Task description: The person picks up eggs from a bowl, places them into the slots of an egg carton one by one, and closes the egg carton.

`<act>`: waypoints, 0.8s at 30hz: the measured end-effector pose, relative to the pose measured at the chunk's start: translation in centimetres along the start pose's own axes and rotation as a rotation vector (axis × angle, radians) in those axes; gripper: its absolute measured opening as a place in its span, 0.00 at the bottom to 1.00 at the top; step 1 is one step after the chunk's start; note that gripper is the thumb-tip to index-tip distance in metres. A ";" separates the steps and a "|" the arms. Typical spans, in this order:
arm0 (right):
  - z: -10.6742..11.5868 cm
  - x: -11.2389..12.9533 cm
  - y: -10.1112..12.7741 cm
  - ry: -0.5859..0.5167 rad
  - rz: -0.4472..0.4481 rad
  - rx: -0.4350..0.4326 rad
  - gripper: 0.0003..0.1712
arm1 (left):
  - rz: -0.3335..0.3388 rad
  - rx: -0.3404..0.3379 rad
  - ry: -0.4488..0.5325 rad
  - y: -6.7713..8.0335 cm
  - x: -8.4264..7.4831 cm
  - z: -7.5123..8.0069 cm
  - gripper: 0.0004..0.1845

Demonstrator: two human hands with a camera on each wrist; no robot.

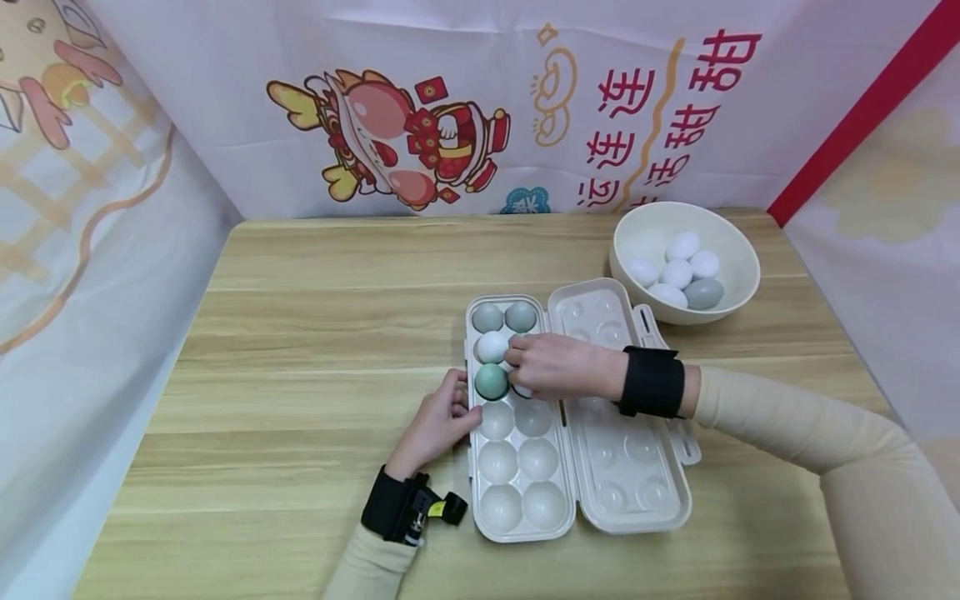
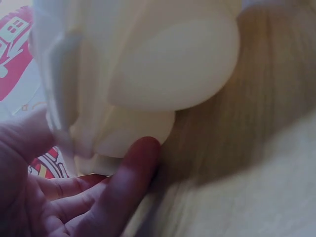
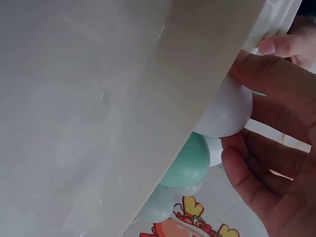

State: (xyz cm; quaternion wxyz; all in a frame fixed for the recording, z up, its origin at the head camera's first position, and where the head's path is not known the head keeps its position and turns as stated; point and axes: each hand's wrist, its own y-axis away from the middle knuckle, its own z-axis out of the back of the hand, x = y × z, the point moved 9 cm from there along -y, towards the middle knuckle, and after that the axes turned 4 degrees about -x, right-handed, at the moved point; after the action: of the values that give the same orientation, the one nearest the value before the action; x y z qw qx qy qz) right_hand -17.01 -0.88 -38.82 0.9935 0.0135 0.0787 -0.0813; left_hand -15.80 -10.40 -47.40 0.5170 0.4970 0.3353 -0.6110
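A white egg tray point(image 1: 538, 460) lies open on the table, its lid point(image 1: 637, 500) folded out to the right. My right hand point(image 1: 562, 367) reaches over the tray and grips a white egg point(image 3: 228, 108) at the right cup of the third row. On the tray's left edge, my left hand point(image 1: 437, 425) holds the side, thumb at the rim and fingers curled against the wall. Two grey-blue eggs point(image 1: 487, 317) fill the far row. A white egg point(image 1: 492, 347) and a green egg point(image 1: 492, 382) sit below them on the left; another green egg point(image 3: 190, 163) is partly hidden.
At the back right stands a cream bowl point(image 1: 630, 242) with several white eggs point(image 1: 677, 273) and one grey egg point(image 1: 703, 293). It stands close to the lid's far end. A printed cloth point(image 1: 450, 50) hangs behind the wooden table point(image 1: 315, 350).
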 end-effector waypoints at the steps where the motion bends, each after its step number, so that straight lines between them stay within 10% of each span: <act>1: 0.0 0.0 0.0 0.005 -0.003 -0.002 0.03 | 0.014 0.008 0.011 0.0 0.1 0.0 0.21; 24: 0.0 -0.2 0.6 -0.013 -0.064 -0.002 0.16 | 0.131 0.213 0.143 1.4 0.3 -0.7 0.27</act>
State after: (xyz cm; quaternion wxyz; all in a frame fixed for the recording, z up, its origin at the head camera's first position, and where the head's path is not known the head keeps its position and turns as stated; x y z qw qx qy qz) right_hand -17.16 -0.27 -38.79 0.9909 0.0095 0.0728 -0.1131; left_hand -14.22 -10.22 -47.75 0.4750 0.6121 0.2712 -0.5711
